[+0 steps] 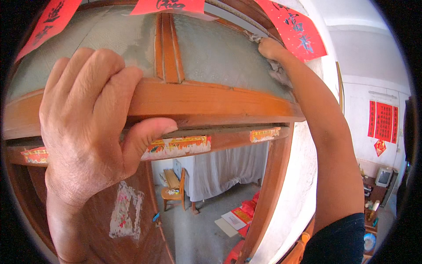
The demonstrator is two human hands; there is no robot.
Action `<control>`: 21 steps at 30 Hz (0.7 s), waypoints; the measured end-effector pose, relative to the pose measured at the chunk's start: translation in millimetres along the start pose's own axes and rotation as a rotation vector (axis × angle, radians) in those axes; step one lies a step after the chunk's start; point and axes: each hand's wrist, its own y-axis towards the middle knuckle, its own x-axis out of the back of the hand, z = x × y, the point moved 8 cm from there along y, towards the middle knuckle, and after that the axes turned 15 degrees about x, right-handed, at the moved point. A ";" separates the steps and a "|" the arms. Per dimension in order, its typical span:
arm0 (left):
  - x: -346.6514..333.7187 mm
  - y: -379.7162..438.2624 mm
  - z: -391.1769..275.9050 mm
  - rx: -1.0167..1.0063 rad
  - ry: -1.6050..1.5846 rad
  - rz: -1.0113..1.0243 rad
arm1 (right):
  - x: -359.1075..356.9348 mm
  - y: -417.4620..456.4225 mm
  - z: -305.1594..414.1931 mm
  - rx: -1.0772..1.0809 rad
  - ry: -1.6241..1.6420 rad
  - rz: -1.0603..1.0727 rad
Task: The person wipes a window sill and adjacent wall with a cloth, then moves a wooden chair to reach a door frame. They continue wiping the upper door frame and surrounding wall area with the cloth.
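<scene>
My left hand (87, 125) grips the wooden transom bar (211, 99) above a doorway, its thumb hooked under the front edge. Up at the right, my right hand (272, 49) is closed on a greyish cloth (280, 71), pressed near the upper right corner of a dusty glass pane (214, 52). Part of the cloth sticks out above the fist and part hangs below it. A wooden mullion (168, 49) divides this pane from a second glass pane (132, 36) behind my left hand.
Red paper strips with writing (298, 26) hang over the top of the panes. Torn paper remnants (179, 147) cling to the lintel below. A brown door (99, 224) stands at the left; through the doorway are a wooden chair (174, 194) and a white curtain (227, 168).
</scene>
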 end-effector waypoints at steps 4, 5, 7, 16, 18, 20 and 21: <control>-4.2 -13.3 0.7 -0.002 0.016 0.001 | 7.5 25.9 15.4 -0.082 -0.003 0.092; -2.3 -12.3 0.3 0.000 0.022 0.000 | 15.7 24.6 21.0 -0.106 0.003 0.057; -12.2 -17.2 0.3 0.031 -0.016 -0.004 | 15.7 16.3 19.3 -0.136 -0.008 0.076; -17.1 -25.8 3.4 0.042 -0.027 -0.035 | 36.3 15.0 45.3 -0.229 0.238 -0.210; -18.1 -26.8 2.5 0.044 -0.016 -0.037 | 37.5 13.7 48.3 -0.241 0.275 -0.164; -16.6 -26.6 3.9 0.044 -0.008 -0.038 | 40.3 13.4 48.5 -0.236 0.349 -0.177; -19.0 -27.7 4.2 0.042 -0.020 -0.036 | 37.4 11.4 43.2 -0.236 0.396 -0.204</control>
